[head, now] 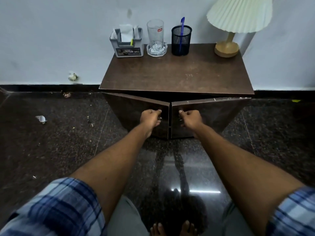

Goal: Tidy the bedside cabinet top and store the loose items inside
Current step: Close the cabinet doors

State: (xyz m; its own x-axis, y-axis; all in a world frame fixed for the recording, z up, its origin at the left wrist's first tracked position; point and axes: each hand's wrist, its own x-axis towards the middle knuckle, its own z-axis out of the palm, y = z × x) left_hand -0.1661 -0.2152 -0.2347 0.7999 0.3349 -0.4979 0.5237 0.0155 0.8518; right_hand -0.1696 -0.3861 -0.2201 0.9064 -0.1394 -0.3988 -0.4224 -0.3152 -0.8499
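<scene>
The dark brown bedside cabinet (175, 74) stands against the wall. Both its doors are slightly ajar. My left hand (150, 117) grips the metal handle of the left door (129, 109). My right hand (190, 118) grips the handle of the right door (213, 111). Along the back of the top stand a grey organiser box (127, 46) with papers, a tall clear glass (155, 34) in a glass dish (156, 50), and a black mesh pen cup (181, 40) holding a blue pen (182, 24).
A lamp with a pleated cream shade (238, 13) and wooden base (226, 49) stands at the top's back right corner. Small scraps of litter (41, 119) lie on the dark polished floor at left. My bare feet (172, 229) show at the bottom.
</scene>
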